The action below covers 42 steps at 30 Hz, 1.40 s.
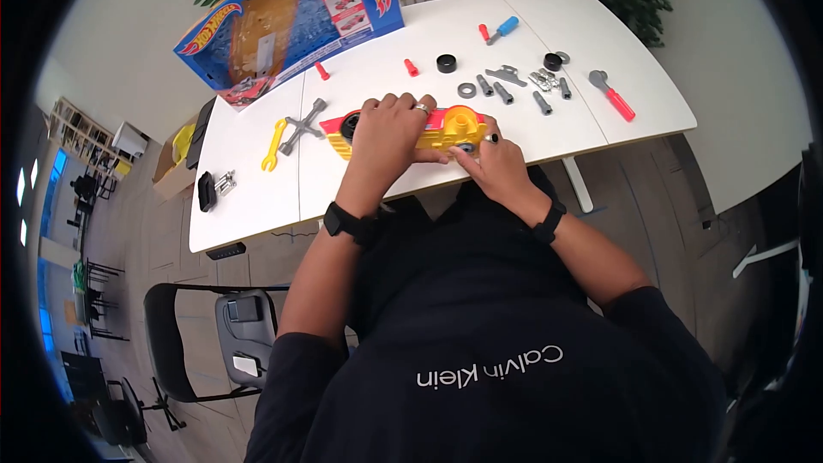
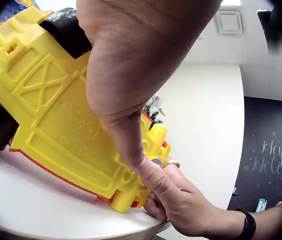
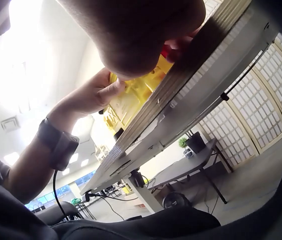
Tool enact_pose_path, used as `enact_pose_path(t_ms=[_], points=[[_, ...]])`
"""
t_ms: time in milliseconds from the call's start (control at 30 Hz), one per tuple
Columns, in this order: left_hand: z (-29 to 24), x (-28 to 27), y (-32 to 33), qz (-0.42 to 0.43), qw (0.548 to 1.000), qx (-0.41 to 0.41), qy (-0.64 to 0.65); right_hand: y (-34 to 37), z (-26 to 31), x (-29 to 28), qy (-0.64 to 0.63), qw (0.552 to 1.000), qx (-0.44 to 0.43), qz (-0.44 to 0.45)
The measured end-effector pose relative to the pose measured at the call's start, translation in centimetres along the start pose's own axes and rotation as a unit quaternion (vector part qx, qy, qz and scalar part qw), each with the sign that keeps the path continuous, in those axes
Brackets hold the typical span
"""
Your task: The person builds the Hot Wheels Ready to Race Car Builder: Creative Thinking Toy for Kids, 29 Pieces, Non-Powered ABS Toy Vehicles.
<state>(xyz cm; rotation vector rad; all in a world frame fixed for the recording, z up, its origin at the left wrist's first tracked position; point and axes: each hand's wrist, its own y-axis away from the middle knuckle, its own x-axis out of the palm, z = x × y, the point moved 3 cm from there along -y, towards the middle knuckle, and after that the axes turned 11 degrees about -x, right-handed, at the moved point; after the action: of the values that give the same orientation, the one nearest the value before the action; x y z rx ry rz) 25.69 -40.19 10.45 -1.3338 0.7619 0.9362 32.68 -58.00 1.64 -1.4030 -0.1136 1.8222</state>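
Observation:
A yellow and red toy car (image 1: 446, 142) lies tipped on its side at the table's front edge. Over its middle, the left hand (image 1: 390, 139) grips the body, fingers across the top and thumb along the underside. At the car's right end, the right hand (image 1: 500, 165) holds it with curled fingers, its thumb near a small grey piece (image 1: 467, 147). The left wrist view shows the yellow underside (image 2: 66, 125), black wheels at one end, and both thumbs meeting near a grey piece (image 2: 157, 162). In the right wrist view the hand hides much of the car (image 3: 131, 100).
Behind the car lie black wheels (image 1: 447, 63), a grey ring (image 1: 465, 89), grey bolts (image 1: 503, 93), and red pieces (image 1: 411, 67). A red-handled tool (image 1: 613, 97) is at right; a yellow wrench (image 1: 274, 145) and grey cross wrench (image 1: 303, 127) are at left. A blue box (image 1: 291, 21) stands behind.

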Motion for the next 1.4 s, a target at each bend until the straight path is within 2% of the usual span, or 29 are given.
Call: enact_pose_path(t_ms=[67, 167, 233, 300, 333, 367, 433, 467, 500, 533, 600, 633, 700, 733, 767, 833, 867, 933, 967, 1033, 1100, 1167, 1200, 1233, 1267, 1300, 1333, 1367, 1400], points=[[-0.2, -0.1, 0.0, 0.01, 1.0, -0.001, -0.008, 0.0, -0.4, 0.1, -0.008, 1.0, 0.007, -0.001], [-0.1, -0.4, 0.2, 0.026, 0.999, -0.026, -0.008, -0.7, -0.5, -1.2, 0.005, 0.999, -0.032, 0.012], [0.4, -0.7, 0.5, 0.029, 0.999, -0.03, 0.002, -1.8, -0.9, -2.5, -0.068, 0.989, -0.02, 0.129], [1.1, -1.0, 0.8, 0.035, 0.999, -0.033, 0.012, -3.3, -2.8, -4.2, -0.124, 0.97, -0.064, 0.198], [1.4, -1.1, 1.0, 0.038, 0.998, -0.037, 0.016, -4.3, -5.4, -3.7, -0.206, 0.955, -0.049, 0.209], [1.5, -1.2, 1.1, 0.042, 0.998, -0.041, 0.019, -5.6, -5.8, -5.4, -0.209, 0.952, 0.018, 0.223], [1.5, -1.2, 1.1, 0.051, 0.997, -0.048, 0.024, -8.2, -8.4, -7.3, -0.074, 0.978, -0.017, 0.192], [1.6, -1.2, 1.1, 0.053, 0.997, -0.051, 0.023, -9.5, -8.9, -8.1, -0.017, 0.982, 0.002, 0.188], [1.5, -1.2, 1.1, 0.054, 0.997, -0.054, 0.022, -10.6, -9.3, -8.6, 0.041, 0.982, 0.021, 0.182], [1.4, -1.3, 1.0, 0.052, 0.997, -0.049, 0.024, -11.4, -9.5, -8.8, 0.044, 0.983, 0.025, 0.179], [1.4, -1.4, 1.0, 0.072, 0.995, -0.068, 0.023, -12.8, -9.6, -9.0, 0.151, 0.971, -0.01, 0.184], [1.3, -1.4, 1.0, 0.071, 0.995, -0.066, 0.026, -13.4, -10.3, -8.6, 0.154, 0.971, -0.007, 0.184], [1.4, -1.3, 1.1, 0.067, 0.995, -0.07, 0.026, -14.1, -11.1, -6.8, 0.139, 0.954, -0.075, 0.255], [1.5, -1.3, 1.1, 0.066, 0.995, -0.071, 0.027, -14.6, -10.4, -6.7, 0.146, 0.946, -0.034, 0.288], [1.5, -1.3, 1.1, 0.061, 0.995, -0.068, 0.029, -15.5, -10.7, -5.9, 0.147, 0.945, -0.036, 0.289], [1.5, -1.3, 1.2, 0.059, 0.995, -0.07, 0.031, -17.6, -12.2, -3.7, 0.1, 0.973, -0.036, 0.202], [1.5, -1.3, 1.2, 0.062, 0.995, -0.071, 0.03, -18.2, -12.6, -2.4, 0.099, 0.973, -0.037, 0.204], [1.6, -1.3, 1.1, 0.063, 0.995, -0.07, 0.027, -19.7, -12.4, -0.4, 0.043, 0.973, -0.149, 0.172], [1.6, -1.2, 1.1, 0.062, 0.995, -0.069, 0.027, -20.3, -12.1, 0.5, 0.043, 0.973, -0.151, 0.17], [1.7, -1.1, 1.1, 0.06, 0.995, -0.071, 0.025, -21.2, -11.8, 2.2, 0.066, 0.959, -0.116, 0.251], [1.7, -1.0, 1.2, 0.048, 0.996, -0.063, 0.03, -21.6, -11.4, 2.7, 0.06, 0.958, -0.117, 0.253], [1.8, -1.0, 1.3, 0.051, 0.996, -0.068, 0.025, -22.0, -12.1, 3.2, 0.081, 0.962, -0.142, 0.219], [1.8, -1.0, 1.3, 0.051, 0.996, -0.067, 0.025, -22.5, -12.7, 2.9, 0.057, 0.966, -0.183, 0.173], [1.8, -1.0, 1.3, 0.053, 0.996, -0.066, 0.025, -22.4, -10.5, 0.5, 0.006, 0.974, -0.179, 0.136], [1.8, -1.1, 1.2, 0.057, 0.996, -0.069, 0.025, -21.2, -6.8, -2.8, -0.084, 0.981, -0.099, 0.145], [1.9, -1.0, 1.2, 0.061, 0.995, -0.076, 0.029, -20.1, -4.7, -4.7, -0.139, 0.974, -0.105, 0.145], [1.9, -0.9, 1.2, 0.061, 0.995, -0.078, 0.025, -18.5, -2.6, -6.5, -0.17, 0.959, -0.136, 0.182], [1.8, -0.8, 1.2, 0.061, 0.995, -0.077, 0.02, -16.5, 0.0, -8.3, -0.184, 0.946, -0.122, 0.239], [1.8, -0.9, 1.1, 0.061, 0.995, -0.079, 0.019, -14.8, 1.2, -8.8, -0.142, 0.941, -0.16, 0.262]])
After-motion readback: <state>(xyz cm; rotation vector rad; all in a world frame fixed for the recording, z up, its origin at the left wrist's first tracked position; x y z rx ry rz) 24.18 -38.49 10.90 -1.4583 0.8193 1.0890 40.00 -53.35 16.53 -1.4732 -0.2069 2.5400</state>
